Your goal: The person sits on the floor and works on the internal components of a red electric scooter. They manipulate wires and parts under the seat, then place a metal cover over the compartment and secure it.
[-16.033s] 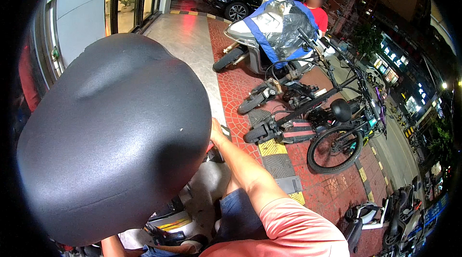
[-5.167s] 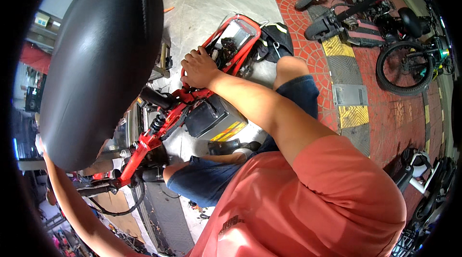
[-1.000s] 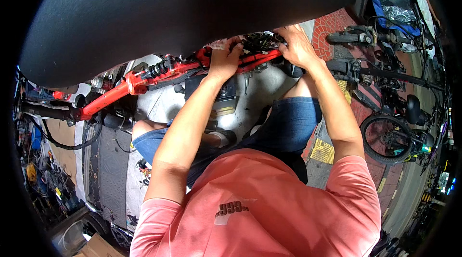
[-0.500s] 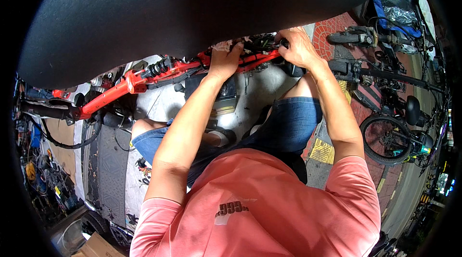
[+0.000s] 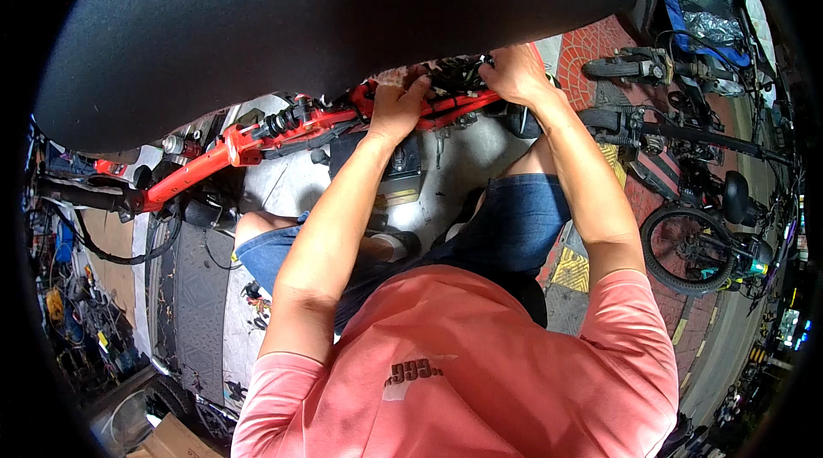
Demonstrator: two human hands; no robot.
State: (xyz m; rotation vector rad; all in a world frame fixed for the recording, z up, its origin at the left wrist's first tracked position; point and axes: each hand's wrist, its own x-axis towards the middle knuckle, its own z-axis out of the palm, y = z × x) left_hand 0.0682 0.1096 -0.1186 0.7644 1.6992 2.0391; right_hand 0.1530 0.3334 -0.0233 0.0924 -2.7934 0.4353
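A red bike frame [image 5: 201, 168] with a black coil spring shock [image 5: 280, 122] lies across in front of me. Dark cables [image 5: 454, 74] bunch in its open middle part. My left hand [image 5: 398, 108] is closed over the frame beside the cables, thumb to the right; its other fingertips are partly hidden under a broad black surface [image 5: 343, 21] filling the top of the view. My right hand [image 5: 519, 76] is at the right end of the cable bunch, its fingers curled in. What they pinch is too small or hidden to name.
Below the frame stands a black box [image 5: 403, 171] on the pale ground, between my legs. Another bike with a fat black wheel [image 5: 688, 250] stands at the right, near more wheels and forks. Tools and cables clutter the far left. A cardboard box [image 5: 176, 439] sits at the lower left.
My right hand has shifted left and slightly up along the frame, closer to my left hand. The left hand has hardly moved and the frame stays in place.
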